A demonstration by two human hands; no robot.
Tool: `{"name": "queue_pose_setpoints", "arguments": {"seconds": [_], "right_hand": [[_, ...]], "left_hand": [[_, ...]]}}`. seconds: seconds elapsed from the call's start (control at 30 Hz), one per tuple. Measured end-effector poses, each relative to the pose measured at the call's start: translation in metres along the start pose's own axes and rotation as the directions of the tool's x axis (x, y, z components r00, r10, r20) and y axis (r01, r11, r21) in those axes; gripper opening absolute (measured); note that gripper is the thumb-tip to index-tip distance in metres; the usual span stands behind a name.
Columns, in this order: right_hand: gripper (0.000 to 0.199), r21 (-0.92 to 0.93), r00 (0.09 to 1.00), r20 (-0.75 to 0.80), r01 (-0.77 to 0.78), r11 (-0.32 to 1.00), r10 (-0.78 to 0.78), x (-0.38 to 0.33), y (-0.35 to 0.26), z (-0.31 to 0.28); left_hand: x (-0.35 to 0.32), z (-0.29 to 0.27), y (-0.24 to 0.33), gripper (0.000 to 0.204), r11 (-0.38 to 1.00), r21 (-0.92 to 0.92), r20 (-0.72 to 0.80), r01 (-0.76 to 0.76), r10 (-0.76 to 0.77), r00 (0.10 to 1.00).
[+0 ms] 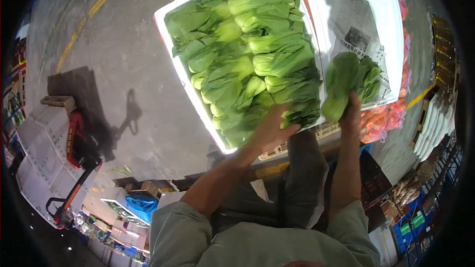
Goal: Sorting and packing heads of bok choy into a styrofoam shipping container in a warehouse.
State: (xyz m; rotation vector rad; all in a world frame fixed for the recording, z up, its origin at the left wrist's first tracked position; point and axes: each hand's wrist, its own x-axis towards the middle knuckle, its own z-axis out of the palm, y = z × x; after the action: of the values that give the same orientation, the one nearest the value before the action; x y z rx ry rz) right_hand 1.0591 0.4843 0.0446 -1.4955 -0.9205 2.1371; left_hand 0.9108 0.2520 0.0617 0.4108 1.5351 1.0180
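Note:
A white foam box [195, 91] is packed with rows of green bok choy [242, 49], leaves outward and pale stems toward the middle. My left hand [271, 129] is at its near right corner, thumb and fingers apart, touching or just above the bok choy there; some fingertips are hidden among the leaves. Closed round a bunch of bok choy [341, 81] is my right hand [351, 113]. That bunch is held above a second white foam box or lid [388, 12], where a sheet of newspaper [354, 17] lies.
Pink net bags of orange produce [383, 121] lie under and beside the right-hand foam piece. A plastic crate [274, 151] shows below the boxes. On the left stands a red and black pallet jack [74, 143] by pale stacked boxes [42, 141]. White sacks [435, 126] are at far right.

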Motion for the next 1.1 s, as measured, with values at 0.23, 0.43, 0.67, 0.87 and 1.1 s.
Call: {"name": "queue_pose_setpoints", "arguments": {"seconds": [0.23,0.43,0.67,0.87,1.1], "right_hand": [[0.051,-0.977,0.778,0.197,0.207,-0.054,-0.596,0.079,-0.063,-0.011],[0.039,-0.833,0.88,0.372,0.457,0.312,-0.297,0.005,0.028,0.173],[0.064,-0.484,0.479,0.867,0.744,-0.461,-0.138,0.027,0.106,0.273],[0.058,-0.274,0.429,0.899,0.705,-0.654,0.086,0.086,0.11,0.295],[0.057,-0.319,0.412,0.903,0.833,-0.453,0.122,0.068,0.052,0.285]], "left_hand": [[-0.061,-0.057,-0.084,0.038,0.987,-0.079,-0.246,0.14,-0.155,0.957],[-0.125,-0.053,-0.155,0.034,0.988,0.145,-0.419,-0.055,0.111,0.901],[-0.113,-0.032,-0.14,0.04,0.914,-0.329,-0.319,0.239,-0.345,0.883],[-0.124,-0.032,-0.137,0.044,0.854,-0.472,-0.288,0.218,-0.383,0.878],[-0.151,-0.044,-0.156,0.039,0.863,-0.498,-0.444,0.079,-0.332,0.832]]}}
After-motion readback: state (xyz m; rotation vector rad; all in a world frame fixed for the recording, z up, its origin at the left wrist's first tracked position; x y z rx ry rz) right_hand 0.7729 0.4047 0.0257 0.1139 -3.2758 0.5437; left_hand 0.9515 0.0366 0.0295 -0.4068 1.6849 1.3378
